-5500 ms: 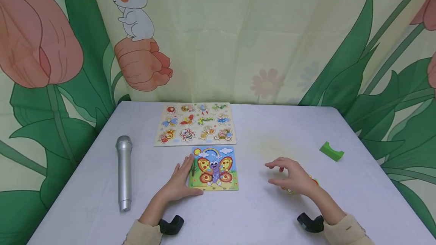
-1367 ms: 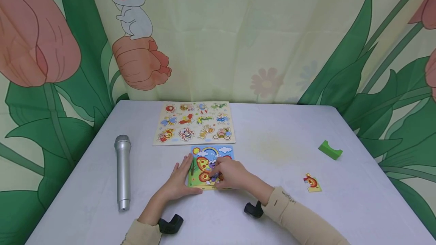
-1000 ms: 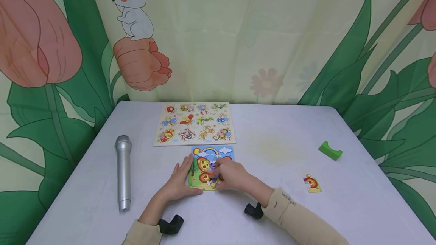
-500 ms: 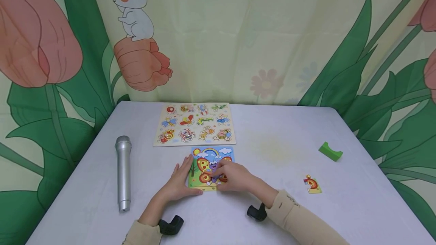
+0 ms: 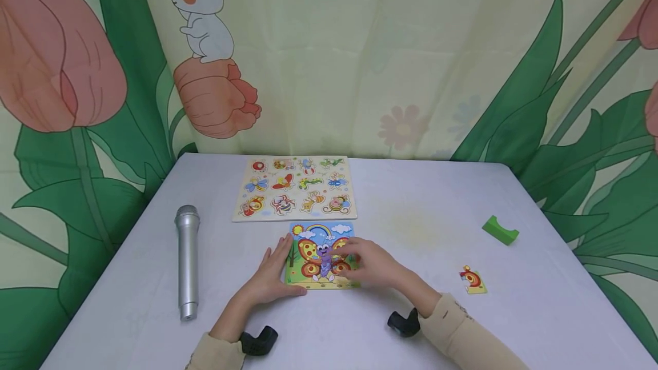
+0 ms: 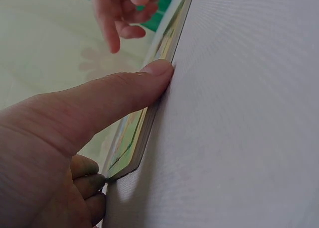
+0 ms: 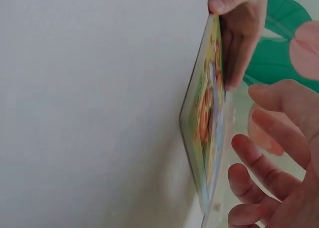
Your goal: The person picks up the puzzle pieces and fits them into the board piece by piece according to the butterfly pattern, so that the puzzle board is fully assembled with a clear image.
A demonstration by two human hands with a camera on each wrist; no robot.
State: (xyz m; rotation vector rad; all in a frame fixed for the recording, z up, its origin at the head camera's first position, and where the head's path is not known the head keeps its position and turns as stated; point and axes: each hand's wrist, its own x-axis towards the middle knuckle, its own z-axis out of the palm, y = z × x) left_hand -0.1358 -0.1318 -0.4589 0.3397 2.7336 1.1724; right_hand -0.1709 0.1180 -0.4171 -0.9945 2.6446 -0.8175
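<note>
A small square butterfly puzzle board (image 5: 326, 232) lies flat on the white-covered table. My left hand (image 5: 267, 281) braces its lower left corner, straight fingers along the left side and thumb on the near edge, as the left wrist view shows the thumb (image 6: 124, 88) doing. Over the butterfly's right wings hovers my right hand (image 5: 375, 264); its fingers (image 7: 259, 163) are spread and loosely bent, apart from the board in the right wrist view, with nothing between them. A loose puzzle piece (image 5: 474, 281) with a red and yellow swirl lies off to the right.
Behind the small puzzle stands a larger wooden insect puzzle board (image 5: 295, 187), lying flat, nearly touching it. A silver microphone (image 5: 188, 261) lies at the left. Far right is a green notched block (image 5: 500, 230). A printed curtain (image 5: 329, 61) hangs behind the table.
From pinching or pressing at the butterfly's lower right, my right hand has lifted, spread its fingers and shifted right. Earlier still it was beside the loose piece. My left hand has stayed put.
</note>
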